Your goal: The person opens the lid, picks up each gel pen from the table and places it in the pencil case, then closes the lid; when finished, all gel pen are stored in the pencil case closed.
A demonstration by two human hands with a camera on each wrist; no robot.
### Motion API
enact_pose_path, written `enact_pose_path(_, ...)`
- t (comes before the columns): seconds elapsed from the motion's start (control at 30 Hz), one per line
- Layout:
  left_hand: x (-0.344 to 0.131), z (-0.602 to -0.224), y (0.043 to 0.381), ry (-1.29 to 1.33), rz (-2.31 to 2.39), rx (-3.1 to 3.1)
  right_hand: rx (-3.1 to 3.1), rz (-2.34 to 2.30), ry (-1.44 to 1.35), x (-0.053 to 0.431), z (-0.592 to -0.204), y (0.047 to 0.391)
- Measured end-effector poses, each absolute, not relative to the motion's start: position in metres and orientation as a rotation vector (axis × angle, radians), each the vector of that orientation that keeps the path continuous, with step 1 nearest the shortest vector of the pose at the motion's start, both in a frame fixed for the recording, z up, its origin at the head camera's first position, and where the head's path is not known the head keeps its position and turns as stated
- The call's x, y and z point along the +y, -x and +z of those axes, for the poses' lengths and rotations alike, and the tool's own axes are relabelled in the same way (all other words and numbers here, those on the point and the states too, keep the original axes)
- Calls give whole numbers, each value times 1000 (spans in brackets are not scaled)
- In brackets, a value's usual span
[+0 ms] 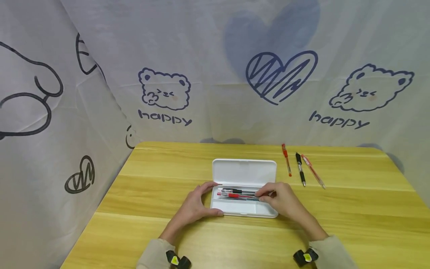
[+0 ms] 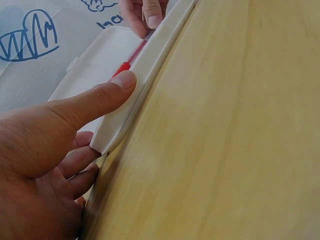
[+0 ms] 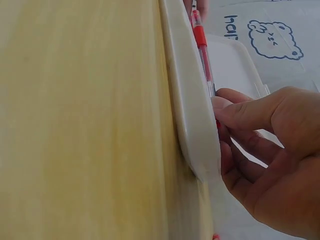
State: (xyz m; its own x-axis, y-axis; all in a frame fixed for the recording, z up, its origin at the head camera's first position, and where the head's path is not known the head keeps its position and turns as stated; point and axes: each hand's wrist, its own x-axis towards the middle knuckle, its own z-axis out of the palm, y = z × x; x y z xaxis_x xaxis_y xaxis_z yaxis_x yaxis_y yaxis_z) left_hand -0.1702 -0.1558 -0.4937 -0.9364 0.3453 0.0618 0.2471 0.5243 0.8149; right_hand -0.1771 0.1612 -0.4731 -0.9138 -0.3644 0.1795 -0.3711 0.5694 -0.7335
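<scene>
Head view: right hand [image 1: 282,200] pinches red-and-clear plastic pen [image 1: 234,195] inside open white plastic pencil case [image 1: 233,206] — left hand [image 1: 195,204], spread wide, grips left end. Apparently pen-laying step — next calls for gentle release.

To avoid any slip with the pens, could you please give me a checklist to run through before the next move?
1. Lid open: ok, it is tipped back behind the compartments.
2. White case steadied: ok, the left hand grips its left end.
3. Red pen in the fingers: ok, the right hand pinches its right end.
4. Table right of the case free of pens: not ok, a black pen and two red ones lie there.
5. Number of pens in the case: cannot tell, they overlap and the right hand covers part.
</scene>
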Motion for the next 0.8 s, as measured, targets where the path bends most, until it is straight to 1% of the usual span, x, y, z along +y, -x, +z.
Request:
enact_pose_path(0.37, -155, -491, 168, -501, 1398, 2632, -2780, 1305, -752, 168, -473, 178)
enact_pose_path(0.57, -155, -492, 167, -488, 1395, 2624, -2788, 1360, -653, 177, -467, 177)
enact_pose_path(0.8, -154, -491, 168, -495, 1413, 2614, -2626, 1313, -521, 202, -456, 185)
